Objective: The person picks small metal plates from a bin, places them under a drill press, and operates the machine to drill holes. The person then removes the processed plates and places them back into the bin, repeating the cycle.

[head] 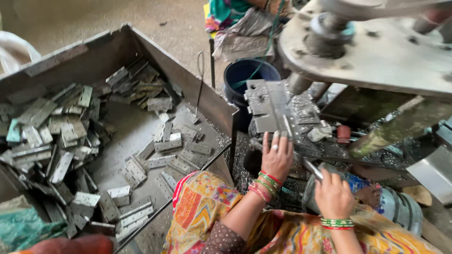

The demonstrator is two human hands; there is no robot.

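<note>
Steel hinge plate (270,110): rigid, sharp-edged; your left hand (277,157) presses it, fingers together; right hand (333,194) clamps the rod (311,168).

Free room and obstacles about the press. The round machine plate (376,51) overhung the work area from above, closing off the space over the fixture (278,110). The left hand (277,157) and right hand (333,194) worked in the narrow gap below it, among metal chips and a red-capped part (343,134). To the left, the tray wall (188,80) and blue bucket (245,75) hemmed the approach. A bare strip of tray floor (127,131) lay open between the heaped hinges (56,136).
</note>
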